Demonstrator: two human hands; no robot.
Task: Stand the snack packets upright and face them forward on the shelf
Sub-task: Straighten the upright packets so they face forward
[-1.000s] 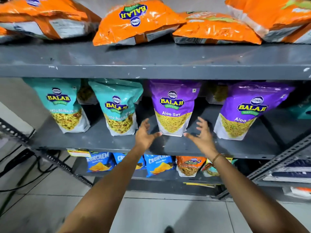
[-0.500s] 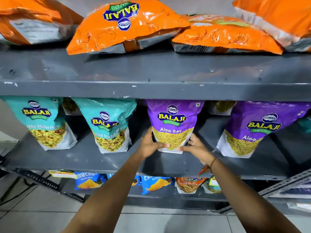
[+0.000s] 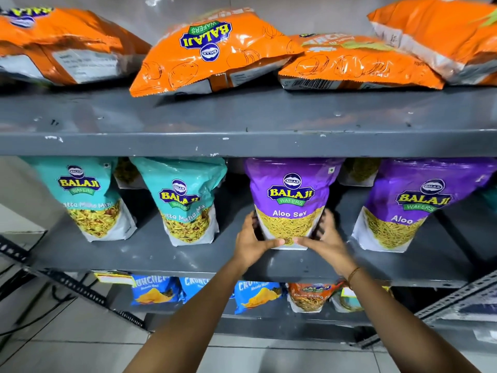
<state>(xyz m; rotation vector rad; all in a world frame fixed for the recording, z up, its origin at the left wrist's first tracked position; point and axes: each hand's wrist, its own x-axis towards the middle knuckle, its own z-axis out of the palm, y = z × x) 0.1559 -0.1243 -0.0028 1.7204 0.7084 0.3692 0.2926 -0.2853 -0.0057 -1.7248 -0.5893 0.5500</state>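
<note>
Head view: the purple Aloo Sev packet is kept upright on the middle shelf, facing forward. Its lower sides are clasped by the left hand and right hand, thumbs nearly meeting across its front.

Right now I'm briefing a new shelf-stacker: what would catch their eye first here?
Probably the purple Aloo Sev packet standing upright at the middle of the middle shelf, label forward, with the left hand and right hand cupping its base. Next, the orange packets on the top shelf, all lying flat, one logo upside down.
</note>
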